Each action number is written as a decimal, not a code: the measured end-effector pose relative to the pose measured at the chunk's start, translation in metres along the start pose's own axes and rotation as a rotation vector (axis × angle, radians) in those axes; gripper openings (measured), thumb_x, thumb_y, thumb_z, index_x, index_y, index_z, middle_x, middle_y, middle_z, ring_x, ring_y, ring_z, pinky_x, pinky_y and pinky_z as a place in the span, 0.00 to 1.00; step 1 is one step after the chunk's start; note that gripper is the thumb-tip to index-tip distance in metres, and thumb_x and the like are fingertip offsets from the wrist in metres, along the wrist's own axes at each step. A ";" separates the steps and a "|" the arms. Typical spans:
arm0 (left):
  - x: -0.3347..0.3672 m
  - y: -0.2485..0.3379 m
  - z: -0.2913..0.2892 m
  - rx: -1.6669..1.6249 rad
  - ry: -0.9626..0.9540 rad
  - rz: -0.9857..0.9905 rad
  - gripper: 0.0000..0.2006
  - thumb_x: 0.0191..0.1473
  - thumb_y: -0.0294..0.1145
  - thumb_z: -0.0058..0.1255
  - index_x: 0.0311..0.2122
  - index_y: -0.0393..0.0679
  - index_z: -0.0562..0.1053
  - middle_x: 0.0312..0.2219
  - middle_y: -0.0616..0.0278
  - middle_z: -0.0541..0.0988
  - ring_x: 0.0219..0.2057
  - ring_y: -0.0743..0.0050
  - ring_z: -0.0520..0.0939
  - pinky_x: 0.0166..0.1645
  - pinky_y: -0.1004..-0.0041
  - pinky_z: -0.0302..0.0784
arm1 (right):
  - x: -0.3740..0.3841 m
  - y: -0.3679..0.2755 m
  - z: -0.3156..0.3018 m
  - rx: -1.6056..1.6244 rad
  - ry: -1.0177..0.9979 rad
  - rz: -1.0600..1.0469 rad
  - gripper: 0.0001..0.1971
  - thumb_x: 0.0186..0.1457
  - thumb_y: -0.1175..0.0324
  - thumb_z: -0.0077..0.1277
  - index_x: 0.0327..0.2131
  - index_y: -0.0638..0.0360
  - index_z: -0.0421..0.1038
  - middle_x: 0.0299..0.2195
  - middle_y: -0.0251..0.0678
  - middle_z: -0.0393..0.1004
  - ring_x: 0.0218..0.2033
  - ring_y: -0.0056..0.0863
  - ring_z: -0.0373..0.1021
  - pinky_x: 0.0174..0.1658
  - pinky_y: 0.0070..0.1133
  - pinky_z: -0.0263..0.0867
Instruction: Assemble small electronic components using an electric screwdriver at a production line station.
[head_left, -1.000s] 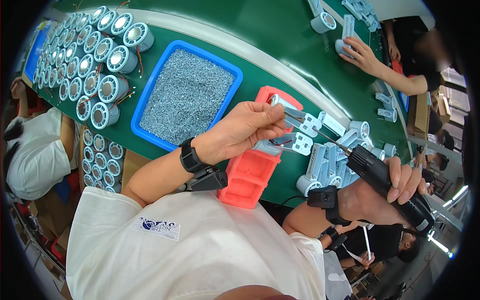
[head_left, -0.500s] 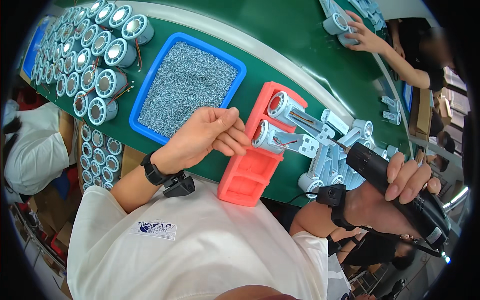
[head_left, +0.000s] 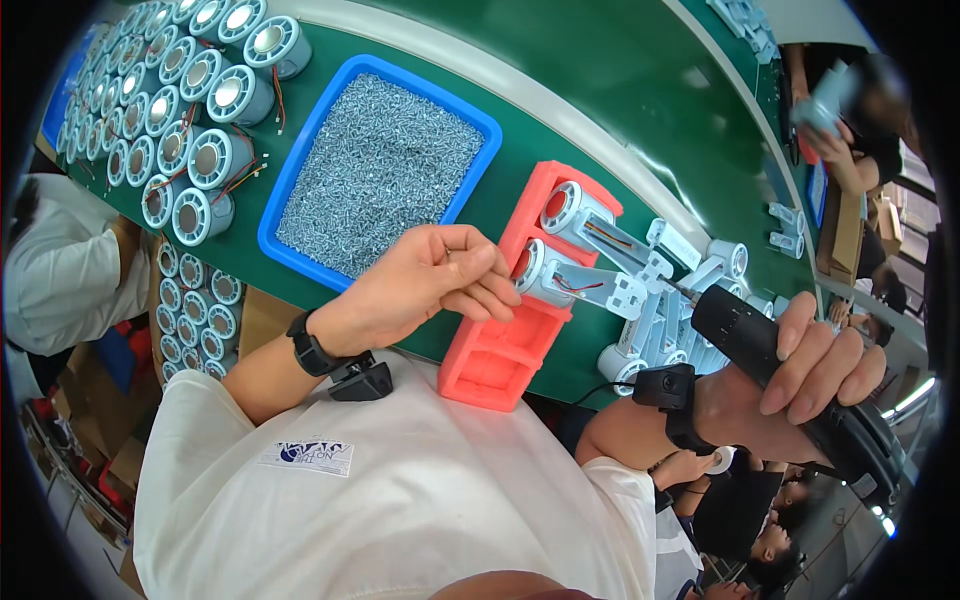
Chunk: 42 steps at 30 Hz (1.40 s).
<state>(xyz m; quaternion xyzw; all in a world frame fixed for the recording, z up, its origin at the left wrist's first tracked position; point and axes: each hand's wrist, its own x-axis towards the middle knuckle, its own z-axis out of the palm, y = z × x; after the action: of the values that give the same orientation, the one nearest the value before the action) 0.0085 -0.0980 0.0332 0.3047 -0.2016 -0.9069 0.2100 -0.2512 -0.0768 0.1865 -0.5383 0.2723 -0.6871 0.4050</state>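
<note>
My right hand is wrapped round a black electric screwdriver. Its bit reaches the flat end plate of a pale blue plastic housing, which has a round motor-like end and wires along its arm. This housing and a second pale blue housing lie side by side in a red foam holder. Over the holder's left edge is my left hand, fingers curled and thumb pressed against them; whatever they pinch is hidden. Left of it stands a blue tray full of small silver screws.
Rows of pale blue round housings with wires fill the left of the green table; more stand in a box below. Several pale blue housings are piled right of the holder. Across the table, a person holds a pale blue part.
My left hand has shifted slightly right, toward the nearer housing. The screwdriver stays at the end plate. The person across the table has lifted a pale blue part off the table.
</note>
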 end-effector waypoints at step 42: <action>0.019 -0.055 0.023 -0.168 -0.063 0.137 0.08 0.58 0.30 0.52 0.38 0.35 0.74 0.32 0.59 0.79 0.30 0.78 0.81 0.37 0.81 0.78 | -0.087 -0.030 0.040 0.172 0.383 -0.281 0.15 0.58 0.57 0.43 0.32 0.60 0.60 0.16 0.27 0.56 0.13 0.16 0.56 0.24 0.15 0.54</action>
<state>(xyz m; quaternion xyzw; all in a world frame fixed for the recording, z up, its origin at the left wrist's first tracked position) -0.0336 -0.0566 0.0139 0.2428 -0.1518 -0.9132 0.2900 -0.2124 0.0152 0.1762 -0.3945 0.2073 -0.8466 0.2909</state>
